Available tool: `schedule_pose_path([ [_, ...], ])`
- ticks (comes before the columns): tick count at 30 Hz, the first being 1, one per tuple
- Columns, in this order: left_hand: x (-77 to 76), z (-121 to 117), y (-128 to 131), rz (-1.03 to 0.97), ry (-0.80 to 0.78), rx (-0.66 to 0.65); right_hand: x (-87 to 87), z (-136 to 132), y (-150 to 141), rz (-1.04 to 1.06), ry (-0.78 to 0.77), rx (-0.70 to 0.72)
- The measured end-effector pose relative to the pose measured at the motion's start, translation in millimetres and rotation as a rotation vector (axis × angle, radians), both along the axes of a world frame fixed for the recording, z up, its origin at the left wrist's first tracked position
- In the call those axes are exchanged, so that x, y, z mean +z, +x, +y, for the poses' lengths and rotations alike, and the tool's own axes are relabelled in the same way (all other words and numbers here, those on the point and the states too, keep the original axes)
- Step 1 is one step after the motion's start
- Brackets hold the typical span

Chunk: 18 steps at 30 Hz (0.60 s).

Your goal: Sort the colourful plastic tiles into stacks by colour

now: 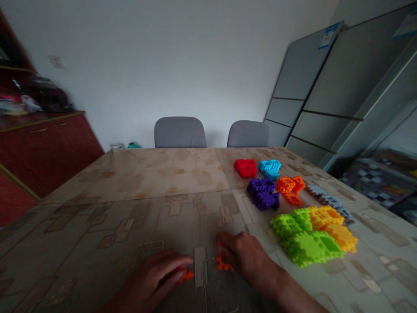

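Low over the near part of the table, my left hand point(159, 276) is closed on a small orange toothed puzzle block piece point(186, 275), most of which my fingers hide. To its right, my right hand point(243, 252) grips another orange toothed puzzle block piece point(224, 262), whose notched lower edge shows beside the fingers. A gap of patterned tabletop separates the two pieces. Nearest to my right hand lie stacks of lime green pieces point(304, 239) and purple pieces point(262, 193).
More toothed pieces lie on the right of the patterned table point(130, 187): red point(246, 168), light blue point(269, 168), orange point(291, 188), yellow point(335, 228) and grey point(330, 203). Two grey chairs point(180, 132) stand at the far edge. A red cabinet point(48, 150) is at left.
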<state>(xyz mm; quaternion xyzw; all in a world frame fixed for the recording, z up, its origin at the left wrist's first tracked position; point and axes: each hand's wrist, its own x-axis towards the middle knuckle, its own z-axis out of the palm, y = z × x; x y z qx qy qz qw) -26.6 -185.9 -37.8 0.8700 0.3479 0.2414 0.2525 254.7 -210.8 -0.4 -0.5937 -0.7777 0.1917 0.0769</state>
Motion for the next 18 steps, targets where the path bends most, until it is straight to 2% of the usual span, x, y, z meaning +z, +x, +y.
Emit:
schedule_pose_path([
  [4, -3.4, 13, 3, -0.006, 0.107, 0.036, 7.7, 3, 13, 0.008, 0.009, -0.065],
  [8, -6.3, 19, -16, -0.06, 0.162, 0.152, 15.7, -2, 21, 0.156, -0.021, 0.061],
  [11, -7.4, 17, -25, -0.075, 0.157, 0.189, 16.8, -7, 16, 0.135, -0.081, 0.123],
  [15, -8.6, 15, -23, -0.117, 0.134, 0.168, 10.0, -7, 4, 0.05, -0.085, 0.088],
  [18, -8.3, 15, -21, -0.165, 0.06, 0.197, 5.2, -6, -1, 0.03, -0.06, 0.066],
])
